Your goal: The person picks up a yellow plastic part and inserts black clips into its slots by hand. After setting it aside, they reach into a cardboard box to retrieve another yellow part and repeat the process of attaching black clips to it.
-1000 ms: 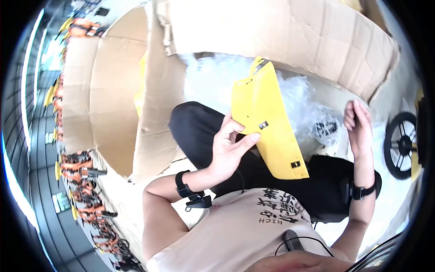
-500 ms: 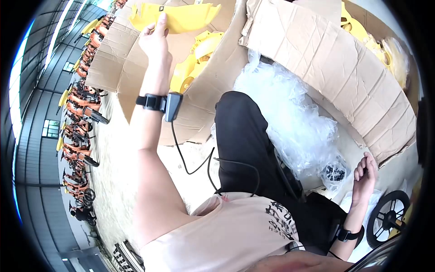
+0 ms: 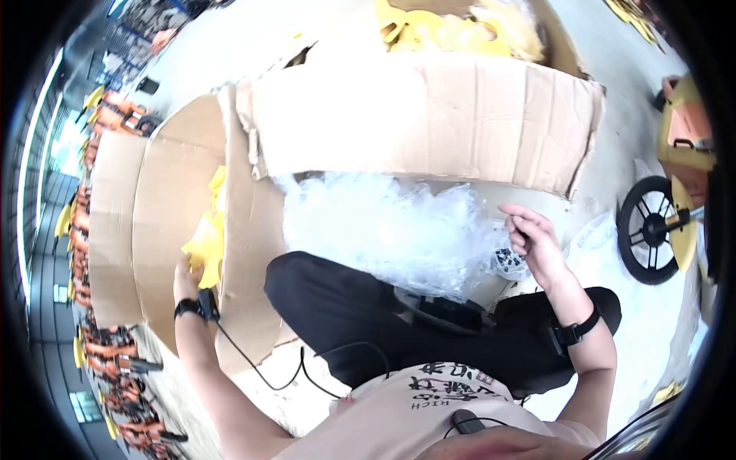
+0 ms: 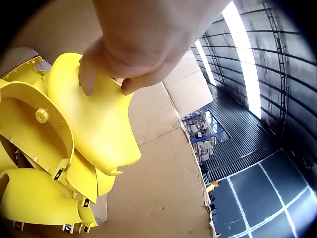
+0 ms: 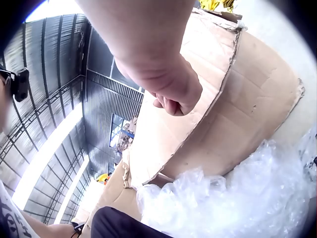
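My left hand reaches into the cardboard box on the left and grips the upper edge of a curved yellow plastic panel, fingers and thumb around the rim. Other yellow plastic parts with small dark clips lie piled beside this panel in the left wrist view. In the head view the left hand is partly hidden against the box and the yellow parts. My right hand hangs above the floor near the clear plastic wrap, its fingers loosely curled with nothing seen in them.
The left box stands open by my knee. A second cardboard box, holding more yellow parts, is in front. Crumpled clear plastic wrap lies between it and my legs. A black spoked wheel is at the right.
The left hand first held a yellow panel over my lap, then carried it over to the left box. Now it is lower, inside that box. The right hand stays loosely curled at the right.
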The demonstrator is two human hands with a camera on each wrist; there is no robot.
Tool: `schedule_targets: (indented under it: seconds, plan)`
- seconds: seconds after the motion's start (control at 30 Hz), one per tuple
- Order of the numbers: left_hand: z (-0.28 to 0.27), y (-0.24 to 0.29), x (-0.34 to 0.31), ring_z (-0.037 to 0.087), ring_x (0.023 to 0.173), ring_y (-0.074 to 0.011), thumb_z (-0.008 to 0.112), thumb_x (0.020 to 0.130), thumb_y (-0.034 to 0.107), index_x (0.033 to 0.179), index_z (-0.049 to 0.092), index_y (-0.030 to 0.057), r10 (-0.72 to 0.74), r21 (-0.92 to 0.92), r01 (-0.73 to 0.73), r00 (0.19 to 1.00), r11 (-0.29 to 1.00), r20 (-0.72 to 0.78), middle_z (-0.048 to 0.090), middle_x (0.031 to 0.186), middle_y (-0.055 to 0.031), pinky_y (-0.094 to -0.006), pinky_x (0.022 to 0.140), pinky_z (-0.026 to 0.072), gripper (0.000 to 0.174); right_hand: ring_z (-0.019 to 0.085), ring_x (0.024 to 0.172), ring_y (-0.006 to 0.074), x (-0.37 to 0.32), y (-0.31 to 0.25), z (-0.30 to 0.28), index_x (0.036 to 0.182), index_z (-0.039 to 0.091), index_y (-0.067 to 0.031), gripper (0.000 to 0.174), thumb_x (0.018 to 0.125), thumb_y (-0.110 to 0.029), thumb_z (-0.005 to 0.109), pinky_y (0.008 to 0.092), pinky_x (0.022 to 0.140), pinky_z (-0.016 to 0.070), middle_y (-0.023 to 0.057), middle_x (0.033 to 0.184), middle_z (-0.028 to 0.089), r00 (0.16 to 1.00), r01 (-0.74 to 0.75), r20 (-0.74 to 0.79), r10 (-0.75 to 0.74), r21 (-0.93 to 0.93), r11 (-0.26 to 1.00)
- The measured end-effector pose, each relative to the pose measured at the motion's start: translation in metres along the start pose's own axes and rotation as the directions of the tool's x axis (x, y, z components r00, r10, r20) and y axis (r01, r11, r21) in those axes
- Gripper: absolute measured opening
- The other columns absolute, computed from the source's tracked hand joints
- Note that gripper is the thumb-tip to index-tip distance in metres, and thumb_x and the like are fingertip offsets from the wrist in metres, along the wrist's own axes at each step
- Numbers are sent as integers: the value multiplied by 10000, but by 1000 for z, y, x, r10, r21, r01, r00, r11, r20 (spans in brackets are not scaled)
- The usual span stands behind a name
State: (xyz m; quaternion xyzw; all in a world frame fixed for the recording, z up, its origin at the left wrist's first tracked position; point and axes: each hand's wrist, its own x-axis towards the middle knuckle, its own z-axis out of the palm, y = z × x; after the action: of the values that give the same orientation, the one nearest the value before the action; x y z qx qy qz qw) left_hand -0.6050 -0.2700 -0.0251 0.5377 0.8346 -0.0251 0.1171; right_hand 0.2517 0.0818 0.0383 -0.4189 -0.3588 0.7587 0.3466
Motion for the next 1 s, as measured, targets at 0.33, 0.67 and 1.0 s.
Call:
schedule_targets:
  seconds: [0.33, 0.67, 1.0]
  plan:
    - [-170, 381, 48, 476, 1288, -252, 576, 977, 292, 1372, 474, 25, -421, -848, -175, 806, 500, -415, 504, 1384, -168, -406, 1043, 425, 488, 320, 564, 31, 2, 0, -3, 1194, 610, -5, 301, 1023, -238, 526, 200, 494, 253, -60, 686, 441, 990, -125, 57, 128, -45, 991]
    - [-182, 735, -7, 640, 866, -335, 576, 923, 68, 1427, 342, 139, 873, -374, -885, -68, -276, -483, 614, 1041, -205, -446, 769, 543, 561, 402, 633, 40, 0, 21, -6, 1163, 639, -20, 237, 987, -144, 540, 188, 519, 311, -36, 790, 525, 976, -217, 22, 216, 107, 970]
    - [-206, 815, -11, 653, 920, -306, 636, 871, 84, 1220, 525, 22, 960, -446, -877, -55, -178, -275, 645, 1025, -167, -397, 815, 538, 372, 421, 665, 31, -16, 0, 0, 1130, 660, -39, 219, 969, -115, 532, 193, 593, 356, -26, 805, 565, 978, -211, 23, 209, 90, 973]
